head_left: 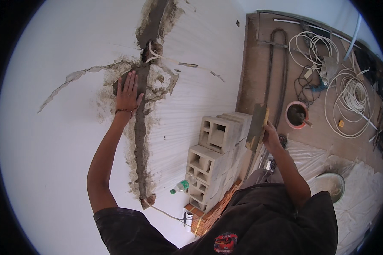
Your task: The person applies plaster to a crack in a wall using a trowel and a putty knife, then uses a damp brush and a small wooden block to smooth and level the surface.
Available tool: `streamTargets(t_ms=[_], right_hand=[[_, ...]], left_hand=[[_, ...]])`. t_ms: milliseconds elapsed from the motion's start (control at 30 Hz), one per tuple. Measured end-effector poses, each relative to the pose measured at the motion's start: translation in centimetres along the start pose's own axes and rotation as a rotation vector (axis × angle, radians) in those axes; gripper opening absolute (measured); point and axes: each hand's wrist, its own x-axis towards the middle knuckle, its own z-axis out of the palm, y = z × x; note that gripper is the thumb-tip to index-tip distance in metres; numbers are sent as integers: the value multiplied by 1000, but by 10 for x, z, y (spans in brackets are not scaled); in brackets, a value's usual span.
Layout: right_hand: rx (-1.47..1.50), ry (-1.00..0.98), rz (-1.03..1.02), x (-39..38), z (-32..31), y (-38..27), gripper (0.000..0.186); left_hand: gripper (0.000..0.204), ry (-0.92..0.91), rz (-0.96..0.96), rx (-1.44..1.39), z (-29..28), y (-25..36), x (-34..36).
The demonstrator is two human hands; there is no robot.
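Note:
My left hand (127,91) lies flat against the grey mortar filling a channel (140,140) chased down the white wall (64,148), its fingers stretched out over a rough patch. White cables (154,50) come out of a hole just above it, and cracked, chipped strips branch off sideways. My right hand (270,134) holds a flat board (256,123) smeared with grey mortar, out from the wall beside the stacked blocks.
Concrete blocks (212,146) stand on bricks (210,212) along the wall, with a plastic bottle (181,186). On the floor (310,142) are a pink bucket of mortar (297,114), coiled cables (353,97), long bent tubing (271,63), plastic sheeting (361,191) and a basin (334,187).

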Motion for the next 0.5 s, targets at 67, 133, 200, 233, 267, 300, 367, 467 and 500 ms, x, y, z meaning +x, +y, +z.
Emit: streamTargets(t_ms=[67,133,200,233,267,300,367,467,500], right_hand=[[-9,2,15,-5,2,-1,32],[-18,-2,33,-8,1,1,34],[0,-27,4,-10,-3,1,36],[6,-38,-6,-10,-6,1,36],[11,-41,-6,-13,-3,0,37],[16,-46,-5,-16,-1,-2,37],[16,-57,-16,-20,3,-4,37],[7,-82,-39,-20,0,-7,38],[7,-99,-28,-18,-2,-6,38]], left_hand=[[72,-42,-30,-53,4,6,-3],[73,-12,80,-83,12,9,-6],[73,8,141,-78,12,6,-8],[73,13,151,-62,11,5,-9],[73,8,160,-45,14,5,-16],[73,-8,166,-35,19,8,-28],[73,-29,187,-15,26,19,-48],[74,-162,218,84,25,36,-86],[74,-194,230,122,28,42,-102]])
